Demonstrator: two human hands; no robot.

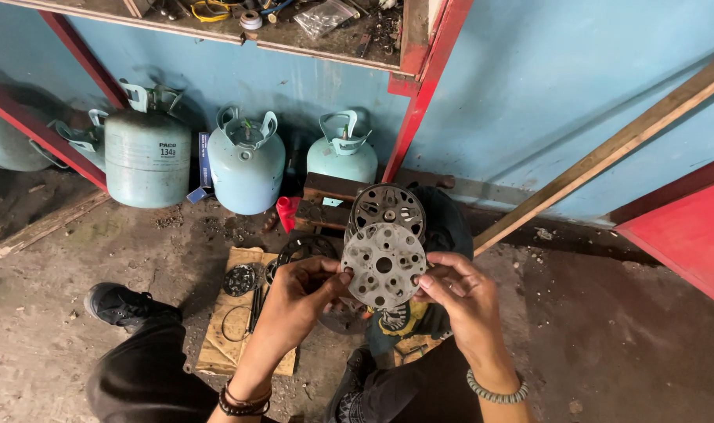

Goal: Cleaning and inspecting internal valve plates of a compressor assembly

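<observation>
Down at the bottom edge: dark trousers (146, 376), knees spread, a black shoe (118, 305) planted on the gritty concrete floor (623, 345). Beaded bracelet (494, 389) on the right wrist, dark bands (243, 401) on the left. Up from there, left hand (298, 301) and right hand (459, 294) both raised, pinching a round grey metal valve plate (384, 265) between them. Left thumb and fingertips curled onto the plate's left rim, right fingertips closed on its lower right rim, the other fingers loosely bent. Held flat-on to the camera, above the lap, with a central hole and a ring of smaller holes and slots clearly showing, surface worn and pale.

Directly behind it, a second darker disc (388, 206), spoked and rusty, partly overlapped by the held one, seated on a black bulky part (445, 223); cannot tell exactly what. Left of the hands, a scrap of wooden board (236, 345) on the floor, carrying a small dark round part (240, 279), a thin wire ring (236, 323) and a dark ring-shaped piece (304, 247) near its top edge. Something red (288, 211) just beyond.

Back against the blue wall (529, 78), three pale blue-green gas cylinders (246, 168) standing in a row, handles up. Red steel frame (423, 94) running up to a cluttered shelf (294, 23). Long wooden batten (607, 153) leaning diagonally on the right, beside a red panel (686, 235).
</observation>
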